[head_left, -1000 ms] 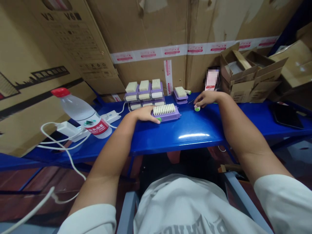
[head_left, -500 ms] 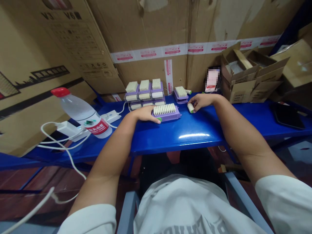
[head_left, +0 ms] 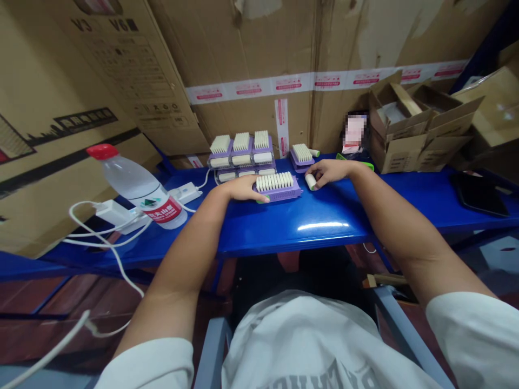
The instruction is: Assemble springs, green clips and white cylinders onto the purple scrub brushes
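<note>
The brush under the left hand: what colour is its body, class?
The brush body is lilac purple, shown best in the head view.

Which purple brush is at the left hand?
The front purple brush, lying bristles-up against the left hand. The other brushes sit in stacks farther back, toward the cardboard wall.

Left hand (head_left: 243, 189): fingers (head_left: 259, 196) against end of lilac bristle brush (head_left: 278, 185). Right hand (head_left: 329, 173): fingers (head_left: 316, 178) pinching small white cylinder (head_left: 310, 181), above blue tabletop (head_left: 284, 227).
</note>
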A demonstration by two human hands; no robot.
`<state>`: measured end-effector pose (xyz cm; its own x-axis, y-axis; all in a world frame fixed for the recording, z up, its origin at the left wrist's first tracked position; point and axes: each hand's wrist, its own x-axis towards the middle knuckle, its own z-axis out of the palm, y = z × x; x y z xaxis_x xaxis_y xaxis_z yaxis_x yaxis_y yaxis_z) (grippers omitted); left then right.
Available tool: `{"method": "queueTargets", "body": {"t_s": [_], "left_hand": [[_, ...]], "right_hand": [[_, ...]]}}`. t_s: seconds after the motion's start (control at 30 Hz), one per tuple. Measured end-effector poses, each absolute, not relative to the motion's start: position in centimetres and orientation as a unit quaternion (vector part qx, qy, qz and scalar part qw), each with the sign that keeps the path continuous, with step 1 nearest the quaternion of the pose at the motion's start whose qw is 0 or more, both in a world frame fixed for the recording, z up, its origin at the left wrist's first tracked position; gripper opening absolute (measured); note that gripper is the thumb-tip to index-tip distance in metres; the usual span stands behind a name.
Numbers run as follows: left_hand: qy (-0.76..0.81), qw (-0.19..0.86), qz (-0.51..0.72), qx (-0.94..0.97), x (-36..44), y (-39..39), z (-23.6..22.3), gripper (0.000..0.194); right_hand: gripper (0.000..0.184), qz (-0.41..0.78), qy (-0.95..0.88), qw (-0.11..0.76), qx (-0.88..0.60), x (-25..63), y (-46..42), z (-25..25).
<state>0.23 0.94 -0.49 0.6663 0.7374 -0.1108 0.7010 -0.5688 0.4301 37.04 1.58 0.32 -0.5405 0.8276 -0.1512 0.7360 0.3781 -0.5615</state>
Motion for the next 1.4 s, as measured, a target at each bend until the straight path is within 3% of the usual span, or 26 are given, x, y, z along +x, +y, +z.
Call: {"method": "queueTargets", "body": {"t_s": [0.7, 1.1, 1.3, 1.4], "left_hand": [[0.411, 0.221, 0.042, 0.883, 0.3, 0.7, -0.4, 0.101], [0.414, 0.226, 0.041, 0.881, 0.3, 0.8, -0.4, 0.101], [0.417, 0.225, 0.043, 0.88, 0.3, 0.9, -0.5, 0.107], [0.416, 0.216, 0.038, 0.882, 0.4, 0.8, -0.4, 0.107]], "right_hand": [[0.064, 0.278, -0.847, 0.071, -0.448, 35.6, 1.0, 0.4], [0.083, 0.279, -0.849, 0.11, -0.436, 34.4, 1.1, -0.4], [0.07, 0.34, -0.805, 0.179, -0.451, 34.4, 1.5, -1.1], [0.065, 0.319, -0.789, 0.165, -0.498, 34.4, 1.4, -0.8]]}}
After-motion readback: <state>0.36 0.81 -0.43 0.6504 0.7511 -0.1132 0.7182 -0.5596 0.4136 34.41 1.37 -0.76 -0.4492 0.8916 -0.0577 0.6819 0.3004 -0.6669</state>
